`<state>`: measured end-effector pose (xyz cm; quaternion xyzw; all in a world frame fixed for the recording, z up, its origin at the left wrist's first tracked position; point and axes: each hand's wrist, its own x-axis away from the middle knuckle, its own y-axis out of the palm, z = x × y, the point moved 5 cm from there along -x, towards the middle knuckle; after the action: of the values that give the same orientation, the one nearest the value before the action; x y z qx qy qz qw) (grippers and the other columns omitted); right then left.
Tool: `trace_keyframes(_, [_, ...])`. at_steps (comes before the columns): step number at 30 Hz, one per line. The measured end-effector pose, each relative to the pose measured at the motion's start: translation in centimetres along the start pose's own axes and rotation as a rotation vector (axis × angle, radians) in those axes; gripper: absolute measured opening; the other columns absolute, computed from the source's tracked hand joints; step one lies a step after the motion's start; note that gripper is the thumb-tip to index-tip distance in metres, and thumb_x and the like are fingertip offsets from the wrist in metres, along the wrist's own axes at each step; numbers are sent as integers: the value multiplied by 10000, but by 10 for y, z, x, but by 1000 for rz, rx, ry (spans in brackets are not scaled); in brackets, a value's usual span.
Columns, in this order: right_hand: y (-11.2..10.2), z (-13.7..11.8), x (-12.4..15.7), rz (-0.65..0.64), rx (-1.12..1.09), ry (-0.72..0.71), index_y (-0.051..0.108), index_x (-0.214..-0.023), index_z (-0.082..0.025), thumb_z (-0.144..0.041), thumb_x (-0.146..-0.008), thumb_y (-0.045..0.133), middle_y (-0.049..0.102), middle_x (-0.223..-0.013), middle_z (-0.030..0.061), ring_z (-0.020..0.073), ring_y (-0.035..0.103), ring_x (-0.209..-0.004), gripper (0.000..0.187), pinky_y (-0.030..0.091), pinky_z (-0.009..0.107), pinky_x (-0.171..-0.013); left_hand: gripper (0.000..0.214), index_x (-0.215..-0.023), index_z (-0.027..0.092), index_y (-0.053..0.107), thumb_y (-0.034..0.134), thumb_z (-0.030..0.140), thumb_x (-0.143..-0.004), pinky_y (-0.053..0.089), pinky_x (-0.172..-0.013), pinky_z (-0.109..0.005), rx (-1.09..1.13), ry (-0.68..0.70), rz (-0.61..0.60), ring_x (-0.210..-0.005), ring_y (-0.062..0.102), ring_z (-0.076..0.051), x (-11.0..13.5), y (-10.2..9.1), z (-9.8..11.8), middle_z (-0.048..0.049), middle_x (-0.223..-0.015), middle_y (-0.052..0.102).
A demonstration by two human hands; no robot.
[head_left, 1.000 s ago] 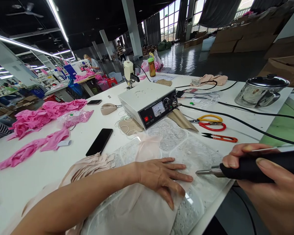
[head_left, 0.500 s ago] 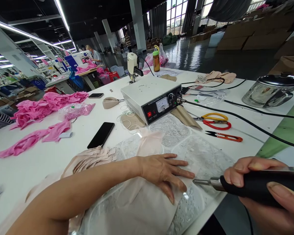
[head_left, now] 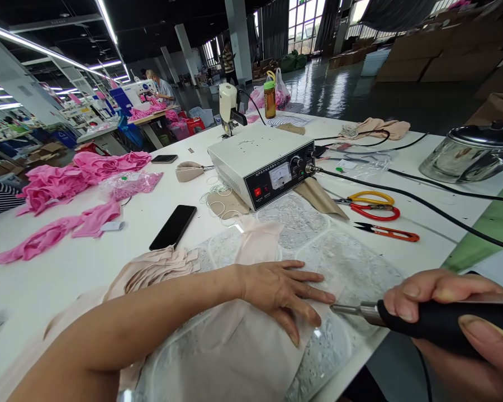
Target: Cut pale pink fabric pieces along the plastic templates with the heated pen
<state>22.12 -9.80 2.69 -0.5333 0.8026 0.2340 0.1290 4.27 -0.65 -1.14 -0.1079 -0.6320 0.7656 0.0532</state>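
Note:
My left hand (head_left: 283,293) lies flat with fingers spread, pressing pale pink fabric (head_left: 238,357) onto a clear patterned mat (head_left: 347,257). My right hand (head_left: 448,312) is wrapped round the black grip of a handheld ultrasonic tool (head_left: 427,324). The tool's thin metal tip points left and sits at the fabric's edge, close by my left fingertips. Whether the tip touches the fabric I cannot tell. Left of the mat rests a stack of pale pink cut pieces (head_left: 159,268), partly behind my left forearm.
Beyond the mat stands a control box (head_left: 264,162) with a meter and black cable (head_left: 385,195). Scissors (head_left: 373,206) and thread snips (head_left: 388,231) lie at right, near a lidded glass pot (head_left: 465,156). A phone (head_left: 174,226) and pink garments (head_left: 79,178) lie left.
The camera view has shifted slightly. My left hand stays pressed on the fabric, and the tool's tip remains beside its fingertips. In the background, a standing person has shifted to the right.

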Motion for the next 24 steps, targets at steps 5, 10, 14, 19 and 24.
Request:
trace_keyframes(5, [5,-4,-1,17,-2,16,581,-827,-226,-295,-732,594,550,-705,26,175,514,-528,118,487,358,-478,462,-1105,308,628,565,620,-771,33,-1180,-331,0,10,3,-1426,193,-183,0,0,0,49,-1473,363])
trace_keyframes(10, [5,-3,6,89,-29,70,602,-818,-265,-349,-708,611,486,-685,5,166,471,-484,139,465,368,-431,461,-1101,305,630,565,619,-771,49,-1180,-323,-9,14,6,-1417,222,-189,0,0,1,42,-1468,378])
trace_keyframes(14, [15,-12,5,59,19,59,606,-787,-261,-392,-704,630,521,-656,8,175,495,-460,157,462,362,-413,464,-1095,300,637,546,628,-779,83,-1178,-339,-11,22,24,-1405,258,-198,1,-2,2,31,-1450,408])
trace_keyframes(19, [23,-16,1,62,47,89,578,-717,-231,-439,-659,691,535,-593,11,185,504,-436,244,443,344,-395,425,-1065,303,652,576,606,-776,132,-1172,-348,-28,31,69,-1389,295,-202,1,-5,3,32,-1425,445])
trace_keyframes(24, [19,-10,4,4,69,61,561,-765,-238,-411,-730,626,543,-630,15,190,523,-483,189,470,354,-434,427,-1060,308,658,583,610,-767,158,-1167,-347,-26,41,79,-1383,309,-208,0,-5,2,29,-1414,460])
